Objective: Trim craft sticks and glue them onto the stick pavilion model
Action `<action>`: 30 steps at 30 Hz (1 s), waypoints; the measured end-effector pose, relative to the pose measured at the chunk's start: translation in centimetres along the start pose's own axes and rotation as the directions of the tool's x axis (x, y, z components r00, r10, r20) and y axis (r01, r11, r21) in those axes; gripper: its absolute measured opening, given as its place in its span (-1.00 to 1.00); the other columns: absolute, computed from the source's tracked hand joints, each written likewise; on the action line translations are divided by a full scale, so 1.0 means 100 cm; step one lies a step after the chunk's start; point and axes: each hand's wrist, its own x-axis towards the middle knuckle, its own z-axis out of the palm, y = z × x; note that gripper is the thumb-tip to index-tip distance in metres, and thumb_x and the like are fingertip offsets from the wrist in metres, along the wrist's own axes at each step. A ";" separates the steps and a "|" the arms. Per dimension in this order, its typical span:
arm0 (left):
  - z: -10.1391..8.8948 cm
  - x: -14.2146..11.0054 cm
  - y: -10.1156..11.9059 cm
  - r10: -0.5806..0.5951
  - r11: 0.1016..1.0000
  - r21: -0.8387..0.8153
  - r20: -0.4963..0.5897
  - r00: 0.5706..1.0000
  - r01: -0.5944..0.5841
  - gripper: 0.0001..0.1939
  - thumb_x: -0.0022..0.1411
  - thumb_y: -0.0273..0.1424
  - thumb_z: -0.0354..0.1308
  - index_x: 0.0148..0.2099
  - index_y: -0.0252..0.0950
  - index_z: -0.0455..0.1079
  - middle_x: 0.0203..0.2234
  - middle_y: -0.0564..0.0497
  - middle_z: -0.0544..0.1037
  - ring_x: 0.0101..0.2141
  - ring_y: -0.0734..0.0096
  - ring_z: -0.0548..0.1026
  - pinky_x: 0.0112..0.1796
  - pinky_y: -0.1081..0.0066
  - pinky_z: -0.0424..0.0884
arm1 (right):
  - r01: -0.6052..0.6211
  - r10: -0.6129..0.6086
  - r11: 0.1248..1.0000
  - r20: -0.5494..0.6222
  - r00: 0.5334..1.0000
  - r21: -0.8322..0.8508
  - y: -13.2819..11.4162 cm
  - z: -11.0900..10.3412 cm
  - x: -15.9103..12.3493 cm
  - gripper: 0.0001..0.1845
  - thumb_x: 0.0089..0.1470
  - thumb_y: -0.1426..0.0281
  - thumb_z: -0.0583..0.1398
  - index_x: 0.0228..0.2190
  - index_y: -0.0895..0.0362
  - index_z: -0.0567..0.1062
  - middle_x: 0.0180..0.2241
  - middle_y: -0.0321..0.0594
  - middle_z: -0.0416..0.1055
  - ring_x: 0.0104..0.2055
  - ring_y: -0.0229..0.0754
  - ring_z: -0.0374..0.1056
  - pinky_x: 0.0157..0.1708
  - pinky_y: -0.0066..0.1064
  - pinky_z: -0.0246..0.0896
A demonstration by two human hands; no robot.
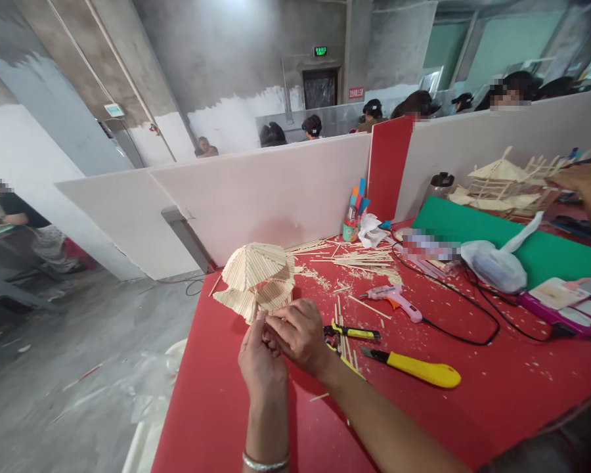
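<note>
A small pavilion model built of pale wooden sticks (257, 274), with a two-tier roof, stands near the left edge of the red table (473, 407). My left hand (259, 362) and my right hand (299, 333) meet at its base, fingers pinched together on the model's lower part. Whatever small piece lies between the fingertips is hidden. A silver bangle sits on my left wrist. Just right of my right hand lie yellow-handled pliers (350, 332) and a yellow utility knife (416, 368).
A pink glue gun (394, 299) with a black cable lies mid-table, beyond it loose sticks (359, 257) and shavings. A white plastic bag (495, 263) rests on a green sheet (546, 253). Another person's hand (588, 190) touches a second stick model (507, 184) at far right. White partitions (266, 197) back the table.
</note>
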 end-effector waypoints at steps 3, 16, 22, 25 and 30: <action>0.003 0.000 0.001 -0.028 0.999 -0.033 -0.049 0.998 0.027 -0.52 -0.16 -0.30 0.43 -0.61 -0.27 0.10 -0.79 0.27 0.13 -0.74 0.72 0.06 -0.74 0.60 -0.08 | 0.005 -0.005 1.000 -0.025 1.000 0.008 0.000 0.005 0.000 -0.81 0.29 0.38 0.13 -0.26 0.12 0.56 -0.35 -0.21 0.52 -0.26 -0.18 0.31 -0.22 -0.25 0.10; -0.001 -0.004 -0.003 0.026 0.994 -0.109 -0.062 0.998 -0.032 -0.75 -0.07 -0.39 0.34 -0.55 -0.33 0.30 -0.72 0.20 0.25 -0.71 0.69 0.14 -0.73 0.63 0.03 | -0.048 0.048 0.999 -0.083 0.995 0.003 0.006 0.020 -0.002 -0.82 0.27 0.34 0.14 -0.28 0.09 0.55 -0.39 -0.23 0.50 -0.32 -0.17 0.29 -0.26 -0.24 0.06; -0.005 -0.002 -0.009 0.013 0.992 -0.125 -0.061 0.998 -0.020 -0.80 -0.02 -0.42 0.29 -0.27 -0.35 0.48 -0.72 0.23 0.23 -0.72 0.68 0.13 -0.72 0.64 0.00 | -0.082 0.081 0.997 -0.090 0.993 -0.007 0.006 0.025 -0.006 -0.82 0.25 0.33 0.15 -0.26 0.10 0.55 -0.41 -0.22 0.48 -0.33 -0.16 0.29 -0.27 -0.23 0.03; -0.005 -0.001 -0.011 0.005 0.993 -0.117 -0.045 0.999 -0.010 -0.79 -0.02 -0.41 0.29 -0.26 -0.33 0.49 -0.73 0.25 0.20 -0.74 0.69 0.09 -0.73 0.63 -0.02 | -0.094 0.092 0.995 -0.093 0.991 -0.019 0.004 0.024 -0.004 -0.83 0.24 0.35 0.15 -0.30 0.10 0.55 -0.44 -0.24 0.46 -0.34 -0.17 0.29 -0.28 -0.24 0.02; -0.005 0.000 -0.012 0.038 0.995 -0.091 -0.056 0.998 -0.043 -0.74 -0.03 -0.37 0.32 -0.24 -0.33 0.51 -0.73 0.28 0.14 -0.72 0.71 0.06 -0.69 0.64 -0.02 | -0.107 0.102 0.993 -0.080 0.991 -0.049 -0.001 0.022 0.000 -0.81 0.24 0.37 0.14 -0.34 0.09 0.55 -0.48 -0.26 0.43 -0.34 -0.18 0.28 -0.28 -0.25 0.02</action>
